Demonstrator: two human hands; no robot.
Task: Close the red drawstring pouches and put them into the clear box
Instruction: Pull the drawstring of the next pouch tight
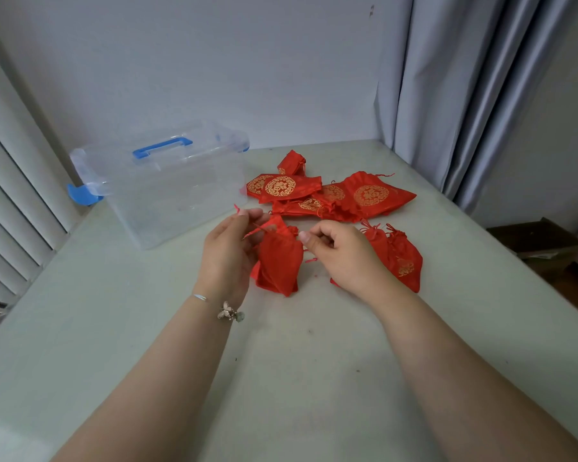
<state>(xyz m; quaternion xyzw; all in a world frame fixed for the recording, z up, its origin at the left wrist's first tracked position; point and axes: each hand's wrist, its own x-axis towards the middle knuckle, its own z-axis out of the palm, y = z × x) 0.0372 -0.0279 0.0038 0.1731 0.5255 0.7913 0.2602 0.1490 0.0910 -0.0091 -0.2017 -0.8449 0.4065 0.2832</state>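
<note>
- Head view: the left hand (229, 248) and right hand (339, 251) each pinch a drawstring of the red pouch (279, 261) held at centre; pulling outward evenly should cinch it (mouth half gathered).
- The clear box (167, 185), far left, looks empty; more pouches (327, 195) lie far right.

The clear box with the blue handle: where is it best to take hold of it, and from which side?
Probably the blue handle on the lid of the clear box, taken from above: it arches clear of the lid and leaves room for fingers underneath, while the walls look smooth and wide.
</note>
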